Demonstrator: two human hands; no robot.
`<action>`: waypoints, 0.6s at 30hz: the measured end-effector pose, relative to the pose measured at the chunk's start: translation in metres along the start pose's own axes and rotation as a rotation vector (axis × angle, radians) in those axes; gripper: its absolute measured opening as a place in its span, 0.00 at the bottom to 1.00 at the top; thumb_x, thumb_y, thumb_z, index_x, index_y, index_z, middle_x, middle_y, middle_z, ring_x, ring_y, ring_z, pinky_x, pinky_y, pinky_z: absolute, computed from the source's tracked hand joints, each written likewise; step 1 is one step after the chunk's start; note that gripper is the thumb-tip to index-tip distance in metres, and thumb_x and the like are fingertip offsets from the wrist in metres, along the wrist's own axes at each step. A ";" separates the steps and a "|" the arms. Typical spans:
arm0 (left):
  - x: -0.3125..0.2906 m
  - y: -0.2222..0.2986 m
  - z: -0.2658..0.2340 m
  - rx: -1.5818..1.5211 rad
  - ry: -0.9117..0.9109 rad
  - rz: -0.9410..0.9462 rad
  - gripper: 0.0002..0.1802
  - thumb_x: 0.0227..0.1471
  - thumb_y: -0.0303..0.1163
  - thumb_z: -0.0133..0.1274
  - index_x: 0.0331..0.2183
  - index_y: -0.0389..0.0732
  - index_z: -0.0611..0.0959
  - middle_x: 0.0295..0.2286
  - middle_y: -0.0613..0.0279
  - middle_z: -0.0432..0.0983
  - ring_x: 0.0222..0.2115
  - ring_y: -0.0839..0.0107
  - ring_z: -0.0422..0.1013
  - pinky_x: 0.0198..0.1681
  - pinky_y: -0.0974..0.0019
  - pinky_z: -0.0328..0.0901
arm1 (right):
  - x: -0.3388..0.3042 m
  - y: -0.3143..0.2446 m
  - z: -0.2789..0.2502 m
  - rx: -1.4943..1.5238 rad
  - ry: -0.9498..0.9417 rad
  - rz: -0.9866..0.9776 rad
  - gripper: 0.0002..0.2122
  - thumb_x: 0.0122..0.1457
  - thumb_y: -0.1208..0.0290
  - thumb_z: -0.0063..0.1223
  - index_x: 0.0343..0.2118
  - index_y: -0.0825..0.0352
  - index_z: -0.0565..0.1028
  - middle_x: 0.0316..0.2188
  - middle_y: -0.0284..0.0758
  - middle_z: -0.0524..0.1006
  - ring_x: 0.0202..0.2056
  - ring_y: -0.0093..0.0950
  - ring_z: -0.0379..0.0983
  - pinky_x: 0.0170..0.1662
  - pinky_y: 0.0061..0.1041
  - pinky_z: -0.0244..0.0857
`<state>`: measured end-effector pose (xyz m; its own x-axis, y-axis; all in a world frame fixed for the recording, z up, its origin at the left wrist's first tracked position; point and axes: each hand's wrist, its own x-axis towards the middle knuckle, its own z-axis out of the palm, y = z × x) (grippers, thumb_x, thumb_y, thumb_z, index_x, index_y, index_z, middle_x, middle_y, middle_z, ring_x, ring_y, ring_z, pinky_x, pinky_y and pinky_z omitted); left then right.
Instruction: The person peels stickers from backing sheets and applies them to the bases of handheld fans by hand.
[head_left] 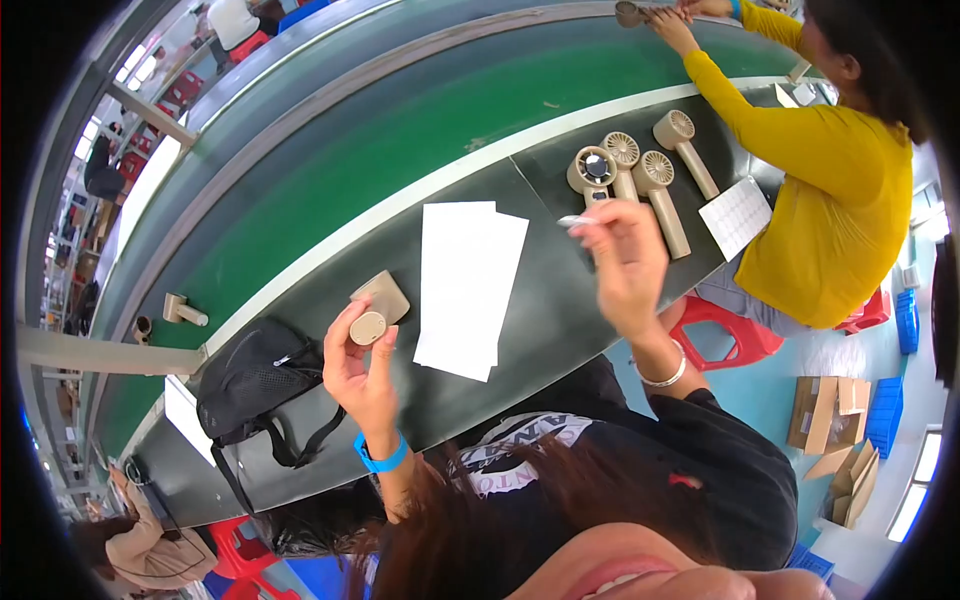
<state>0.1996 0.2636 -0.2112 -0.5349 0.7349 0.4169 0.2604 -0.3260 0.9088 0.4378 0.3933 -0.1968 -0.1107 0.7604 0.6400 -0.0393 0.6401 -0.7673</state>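
Beige plastic fan part (368, 327) sits pinched in your left hand (362, 375), above the near bench edge. Light, rigid, smooth: hold its rim. Your right hand (628, 265) pinches a small sticker (577, 220).

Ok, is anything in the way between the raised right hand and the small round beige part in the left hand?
Nothing visible. The right hand is raised apart from the round beige part held in the left hand; the white sheets lie flat on the table below.
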 end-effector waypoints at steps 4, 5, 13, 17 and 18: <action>0.002 0.002 -0.002 -0.024 -0.051 -0.008 0.20 0.46 0.23 0.58 0.44 0.34 0.75 0.43 0.53 0.71 0.42 0.68 0.69 0.44 0.68 0.66 | -0.007 0.000 0.029 -0.005 -0.155 0.049 0.05 0.56 0.82 0.50 0.35 0.72 0.68 0.31 0.36 0.71 0.33 0.23 0.70 0.38 0.19 0.64; 0.003 0.001 -0.004 -0.021 -0.038 -0.001 0.20 0.46 0.23 0.58 0.44 0.34 0.75 0.43 0.53 0.71 0.42 0.68 0.69 0.44 0.68 0.66 | -0.008 -0.001 0.034 0.003 -0.164 0.041 0.05 0.56 0.82 0.50 0.35 0.72 0.68 0.31 0.36 0.71 0.33 0.23 0.70 0.38 0.19 0.64; 0.028 0.001 -0.001 -0.068 0.078 0.058 0.20 0.44 0.19 0.57 0.43 0.33 0.75 0.42 0.55 0.71 0.37 0.71 0.71 0.36 0.72 0.69 | 0.006 -0.004 0.055 -0.013 -0.216 0.038 0.03 0.53 0.82 0.53 0.31 0.72 0.72 0.30 0.37 0.74 0.34 0.24 0.70 0.38 0.20 0.63; 0.034 -0.012 0.005 -0.029 0.021 0.019 0.19 0.44 0.19 0.58 0.42 0.33 0.76 0.42 0.55 0.72 0.38 0.70 0.71 0.35 0.73 0.69 | 0.019 -0.005 0.058 -0.090 -0.253 0.009 0.03 0.51 0.83 0.54 0.29 0.72 0.73 0.30 0.36 0.74 0.31 0.23 0.68 0.36 0.19 0.62; 0.032 -0.014 0.005 0.002 0.013 0.020 0.20 0.44 0.19 0.58 0.43 0.33 0.76 0.42 0.54 0.72 0.38 0.70 0.71 0.35 0.73 0.69 | 0.018 -0.002 0.060 -0.062 -0.244 0.029 0.04 0.51 0.83 0.55 0.30 0.72 0.74 0.30 0.36 0.74 0.31 0.23 0.68 0.36 0.19 0.62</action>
<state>0.1828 0.2950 -0.2106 -0.5400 0.7204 0.4352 0.2725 -0.3396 0.9002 0.3759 0.3992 -0.1860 -0.3481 0.7343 0.5828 0.0273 0.6294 -0.7766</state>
